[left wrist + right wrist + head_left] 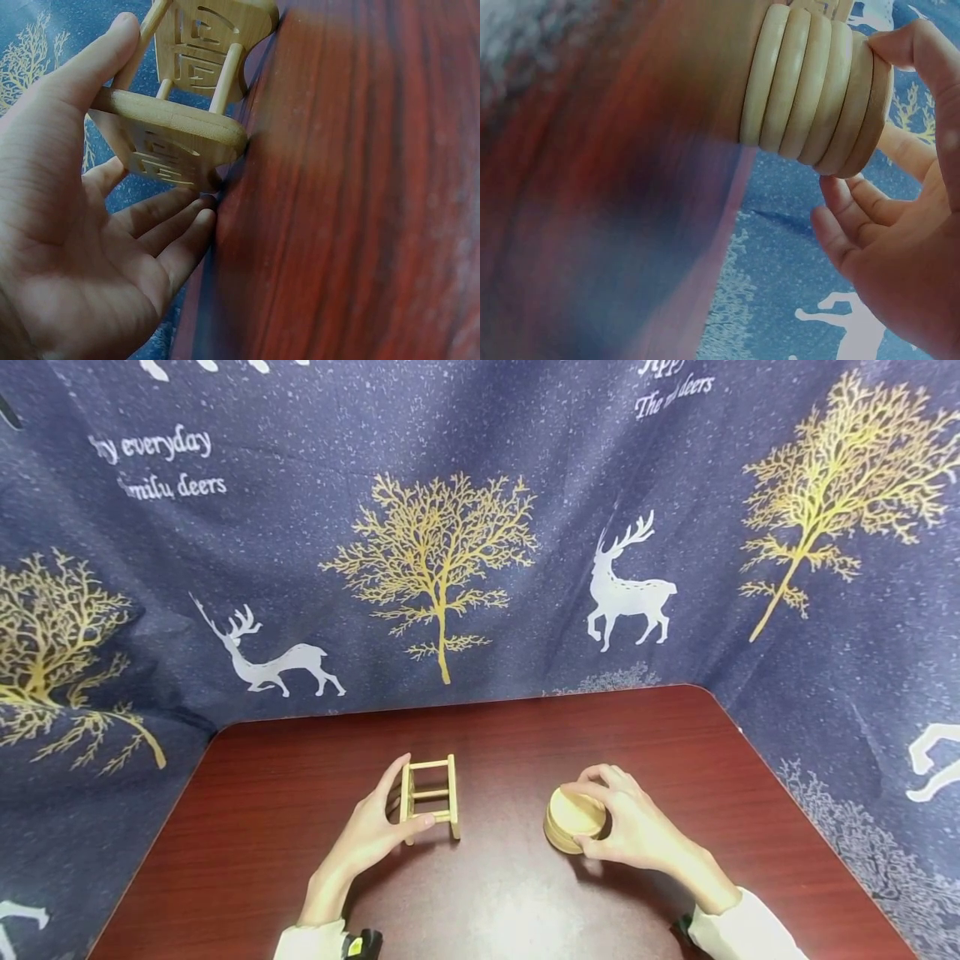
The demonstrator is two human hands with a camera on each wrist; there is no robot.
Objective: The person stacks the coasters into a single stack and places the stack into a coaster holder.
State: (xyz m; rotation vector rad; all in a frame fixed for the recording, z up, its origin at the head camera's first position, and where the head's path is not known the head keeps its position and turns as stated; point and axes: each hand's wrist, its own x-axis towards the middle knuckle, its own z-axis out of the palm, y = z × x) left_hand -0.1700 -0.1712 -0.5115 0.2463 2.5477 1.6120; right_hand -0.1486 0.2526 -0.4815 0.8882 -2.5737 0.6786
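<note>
My left hand [372, 828] grips a small bamboo coaster holder [453, 795] on the table, its thumb over the near rod and its index finger at the far end. The left wrist view shows the holder's side panels [180, 120], cut with a square pattern and joined by round rods. To the right, my right hand [633, 828] curls over a stack of round wooden coasters [574, 814]. In the right wrist view several coasters [810, 90] lie flush on one another, and the thumb and fingers hold the top one by its edge.
A reddish-brown table [495, 743] with rounded far corners carries both things, which stand apart. Behind it and at its sides hangs a dark blue cloth [525, 610] printed with trees and white deer.
</note>
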